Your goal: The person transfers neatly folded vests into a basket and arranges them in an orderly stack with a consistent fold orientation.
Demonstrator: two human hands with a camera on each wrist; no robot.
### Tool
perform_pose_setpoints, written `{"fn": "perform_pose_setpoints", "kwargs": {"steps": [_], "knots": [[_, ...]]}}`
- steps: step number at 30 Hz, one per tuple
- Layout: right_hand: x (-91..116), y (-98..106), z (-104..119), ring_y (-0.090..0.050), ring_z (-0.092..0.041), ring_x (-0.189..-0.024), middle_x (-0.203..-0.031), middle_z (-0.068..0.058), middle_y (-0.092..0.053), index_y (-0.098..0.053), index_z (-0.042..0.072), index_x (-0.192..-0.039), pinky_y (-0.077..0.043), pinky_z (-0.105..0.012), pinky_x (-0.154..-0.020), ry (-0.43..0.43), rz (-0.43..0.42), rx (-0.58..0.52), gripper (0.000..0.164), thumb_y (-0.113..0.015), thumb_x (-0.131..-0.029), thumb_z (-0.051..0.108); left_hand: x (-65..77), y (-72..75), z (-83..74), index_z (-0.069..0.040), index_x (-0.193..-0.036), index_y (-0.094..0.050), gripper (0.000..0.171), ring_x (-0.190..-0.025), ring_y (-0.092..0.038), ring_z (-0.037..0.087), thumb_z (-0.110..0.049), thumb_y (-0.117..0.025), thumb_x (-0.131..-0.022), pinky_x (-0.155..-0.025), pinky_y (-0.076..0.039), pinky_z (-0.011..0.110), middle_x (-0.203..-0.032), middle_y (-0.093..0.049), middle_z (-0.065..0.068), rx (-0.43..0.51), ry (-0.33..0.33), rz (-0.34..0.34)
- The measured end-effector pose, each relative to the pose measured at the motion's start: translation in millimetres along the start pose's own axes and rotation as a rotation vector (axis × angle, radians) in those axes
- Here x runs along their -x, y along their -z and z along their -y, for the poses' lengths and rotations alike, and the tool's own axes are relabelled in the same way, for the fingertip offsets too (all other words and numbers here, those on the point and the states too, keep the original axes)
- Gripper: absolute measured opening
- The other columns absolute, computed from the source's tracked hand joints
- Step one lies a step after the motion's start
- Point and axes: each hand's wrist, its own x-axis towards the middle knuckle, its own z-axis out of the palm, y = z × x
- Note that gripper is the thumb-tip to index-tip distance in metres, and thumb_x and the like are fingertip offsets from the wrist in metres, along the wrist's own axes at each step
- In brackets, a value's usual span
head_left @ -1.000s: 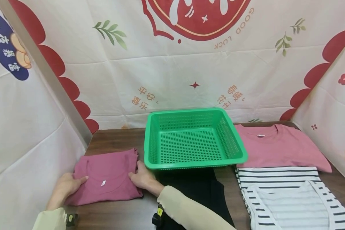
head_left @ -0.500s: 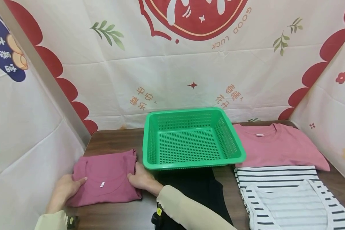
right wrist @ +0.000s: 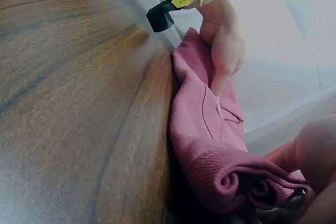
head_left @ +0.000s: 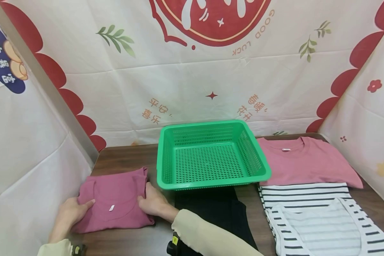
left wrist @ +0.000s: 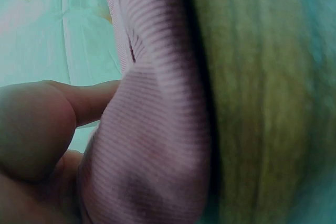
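A folded mauve-pink shirt (head_left: pixel 121 190) with a small white neck tag lies at the left of the table, between both hands. My left hand (head_left: pixel 71 212) grips its left side, thumb on top. On the right side, my right hand (head_left: pixel 155 203) holds the edge with the thumb above. Rolled layers of the ribbed shirt (right wrist: pixel 210 145) show at that end in the right wrist view, the fingers partly hidden there. In the left wrist view, the cloth (left wrist: pixel 152 129) bulges beside the left thumb (left wrist: pixel 89 100).
A green plastic basket (head_left: pixel 212 186) with nothing in it stands behind, right of the shirt. A black garment (head_left: pixel 211 217) lies in front of it, partly under the right sleeve. A pink T-shirt (head_left: pixel 307 160) and a black-and-white striped top (head_left: pixel 307 193) lie at the right. Fabric walls enclose the wooden table (head_left: pixel 124 153).
The head view has turned slightly, so the scene slides a little left in it. Both hands keep their hold on the folded shirt, which stays at the table's left.
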Motion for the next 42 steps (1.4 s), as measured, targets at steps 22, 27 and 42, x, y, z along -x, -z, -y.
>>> {"fn": "perform_pose_setpoints", "kwargs": {"steps": [22,27,42], "knots": [[9,-8,3,-0.051,-0.008,-0.063,-0.074,0.003,-0.056,-0.052,0.015,-0.1,-0.044,-0.027,-0.056,0.083,-0.117,0.003,0.017,-0.065,-0.088,0.017,-0.7,-2.4,5.8,0.022,-0.119,-0.052,0.07,-0.109,-0.052,0.061,-0.045,-0.041,-0.103,-0.085,-0.047,0.06,-0.118,-0.052,0.045,0.05,-0.001,-0.041],[15,-8,10,-0.05,-0.008,-0.054,-0.067,0.003,-0.052,-0.051,0.015,-0.103,-0.042,-0.025,-0.047,0.107,-0.119,-0.013,0.018,-0.063,-0.09,0.016,-1.5,-3.6,6.5,0.019,-0.119,-0.055,0.065,-0.106,-0.055,0.058,-0.043,-0.044,-0.102,-0.083,-0.048,0.057,-0.115,-0.056,0.043,0.066,-0.002,-0.049],[20,-5,18,-0.054,-0.005,-0.059,-0.074,0.002,-0.057,-0.049,0.015,-0.109,-0.044,-0.023,-0.049,0.157,-0.128,-0.011,0.019,-0.061,-0.095,0.02,0.9,-4.1,0.2,0.016,-0.11,-0.06,0.052,-0.101,-0.059,0.052,-0.035,-0.048,-0.102,-0.081,-0.047,0.055,-0.111,-0.059,0.039,0.105,-0.058,-0.102]]}}
